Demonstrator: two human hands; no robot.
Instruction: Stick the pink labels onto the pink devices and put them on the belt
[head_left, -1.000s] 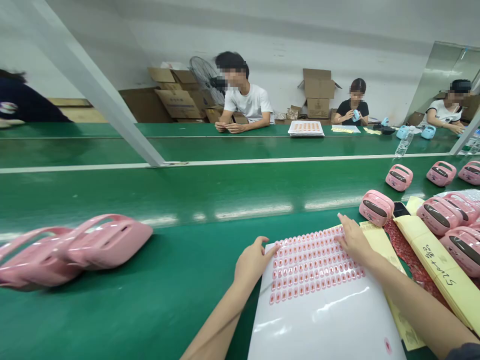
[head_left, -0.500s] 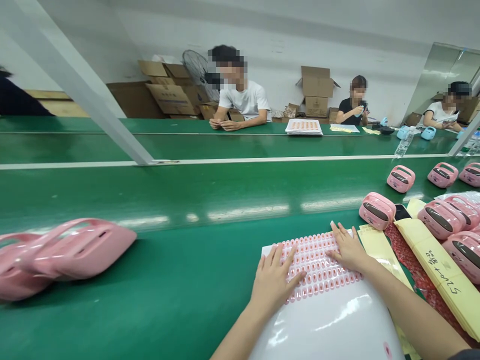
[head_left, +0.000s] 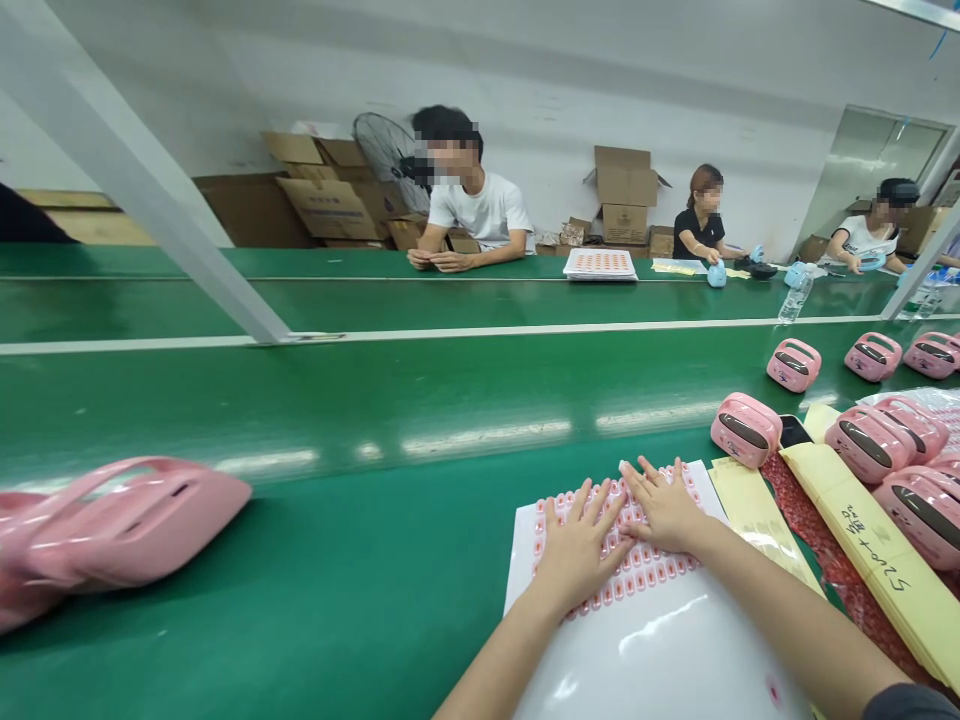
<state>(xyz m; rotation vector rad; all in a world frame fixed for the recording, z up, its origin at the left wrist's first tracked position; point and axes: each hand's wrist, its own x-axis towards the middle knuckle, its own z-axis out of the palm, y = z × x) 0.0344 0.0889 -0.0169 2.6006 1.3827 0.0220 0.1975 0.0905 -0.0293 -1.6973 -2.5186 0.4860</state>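
A glossy white sheet [head_left: 660, 650] lies on the green belt in front of me, with rows of small pink stickers [head_left: 645, 575] across its far part. My left hand [head_left: 581, 545] lies flat on the stickers with fingers spread. My right hand [head_left: 664, 505] rests flat beside it, fingers stretched out and touching the left fingertips. Neither hand holds anything.
Pink handled devices [head_left: 745, 428] stand at the right beside yellow paper strips [head_left: 862, 540]. A large pink shell [head_left: 124, 525] lies at the left on the green conveyor [head_left: 337, 400]. Three people sit across the far belt; a sticker sheet stack [head_left: 600, 264], cardboard boxes and a fan stand there.
My left hand moved from the sheet's left edge onto the stickers and flattened. My right hand slid left to meet it. The pink shell at left drifted further left.
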